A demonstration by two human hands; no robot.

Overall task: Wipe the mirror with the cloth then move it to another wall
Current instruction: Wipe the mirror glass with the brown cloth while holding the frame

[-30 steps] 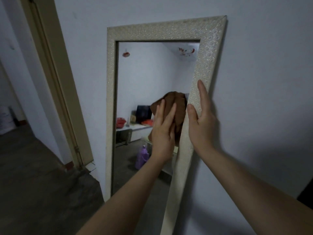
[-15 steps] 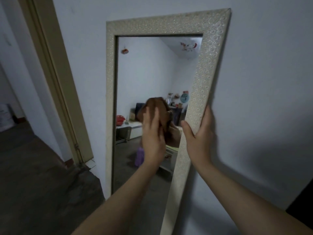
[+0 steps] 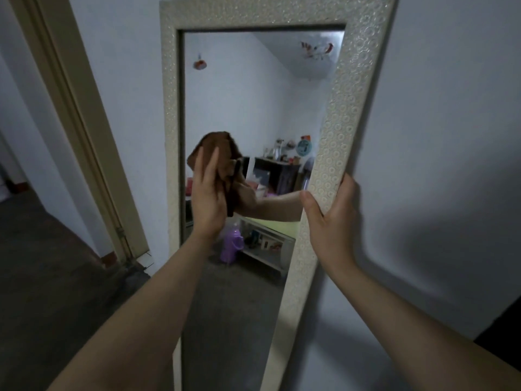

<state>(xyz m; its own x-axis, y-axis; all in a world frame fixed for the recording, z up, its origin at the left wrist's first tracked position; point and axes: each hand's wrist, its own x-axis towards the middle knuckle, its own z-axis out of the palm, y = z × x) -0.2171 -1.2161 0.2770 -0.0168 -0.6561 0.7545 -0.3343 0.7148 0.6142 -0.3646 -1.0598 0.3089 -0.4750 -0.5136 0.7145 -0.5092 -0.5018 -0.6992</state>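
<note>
One tall mirror point(image 3: 253, 108) in a pale frame embossed with rings stands against a white wall point(image 3: 451, 108), leaning a little, its lower end running out of view at the bottom. One brown cloth point(image 3: 217, 148) is pressed flat on the glass near the frame's left inner edge, about mid-height. The left hand point(image 3: 207, 196) lies over the cloth with its fingers stretched up, pinning it to the glass. The right hand point(image 3: 329, 221) is wrapped around the frame's right edge, thumb on the front face and fingers behind. The two hands are apart, with glass between them. Left of the mirror is one beige door frame point(image 3: 84, 122) above a dark floor point(image 3: 42, 277).
</note>
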